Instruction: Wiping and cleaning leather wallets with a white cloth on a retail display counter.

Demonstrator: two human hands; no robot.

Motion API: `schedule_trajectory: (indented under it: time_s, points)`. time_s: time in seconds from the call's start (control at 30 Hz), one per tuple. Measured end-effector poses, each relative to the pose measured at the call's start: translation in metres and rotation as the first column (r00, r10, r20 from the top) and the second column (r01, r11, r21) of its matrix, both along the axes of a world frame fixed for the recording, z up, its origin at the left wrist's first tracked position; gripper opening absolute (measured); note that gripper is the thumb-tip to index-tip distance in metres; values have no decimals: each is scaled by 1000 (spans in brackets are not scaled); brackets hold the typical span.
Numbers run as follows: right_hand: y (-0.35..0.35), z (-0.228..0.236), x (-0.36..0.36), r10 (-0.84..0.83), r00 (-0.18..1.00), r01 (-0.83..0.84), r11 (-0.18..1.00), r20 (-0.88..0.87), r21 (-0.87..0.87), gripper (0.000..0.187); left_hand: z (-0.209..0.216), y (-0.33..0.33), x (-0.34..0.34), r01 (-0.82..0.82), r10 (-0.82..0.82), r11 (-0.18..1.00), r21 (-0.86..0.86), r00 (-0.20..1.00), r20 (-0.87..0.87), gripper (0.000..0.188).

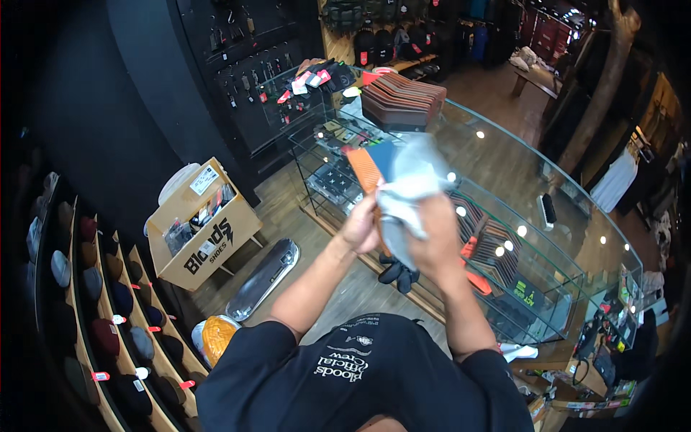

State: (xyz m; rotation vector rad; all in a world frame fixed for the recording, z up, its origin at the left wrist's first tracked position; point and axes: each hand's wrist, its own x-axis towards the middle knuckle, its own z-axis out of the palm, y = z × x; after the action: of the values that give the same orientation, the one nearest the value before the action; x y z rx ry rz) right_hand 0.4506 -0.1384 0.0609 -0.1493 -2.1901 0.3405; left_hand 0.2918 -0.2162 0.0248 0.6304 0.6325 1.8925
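My left hand (362, 225) is closed around the lower end of a flat orange and blue piece (368, 167), whose kind I cannot make out. A pale grey-white cloth (412, 176), smeared by motion, covers the right part of this piece. My right hand (435, 234) grips the cloth, its fingers partly blurred. Both hands are close together in front of my chest, above the near edge of the glass display case (504, 129). Just below them hangs a dark glove-like thing (398, 275).
A cardboard box (205, 230) of small packages stands left, beside a dark skateboard-shaped board (265, 279). Shelves of caps (104, 337) line the far left. On the case lie a brown striped stack (403, 97), tagged dark goods (317, 78) and a black brush-like object (547, 211).
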Motion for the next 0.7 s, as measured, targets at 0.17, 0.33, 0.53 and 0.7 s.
schedule_trajectory:
  time_s: [0.17, 0.33, 0.53, 0.7]
  points:
    - [-41, -14, -20, -26, 996, 25, 1000, 82, 12, 72, 23, -10, -7, 240, -192, 937, 253, 961, -200, 76]
    - [-37, -26, -20, -3, 999, 2, 1000, 35, 18, 68, 26, -23, -17, 254, -255, 963, 94, 967, -6, 89]
    - [-50, 13, -41, -58, 994, 51, 996, 96, 76, 66, 23, -36, -18, 274, -206, 890, 366, 955, -213, 80]
    - [-70, -23, -17, -6, 983, 12, 999, 184, -35, 78, 1, -41, -37, 472, -512, 857, 206, 824, 242, 106]
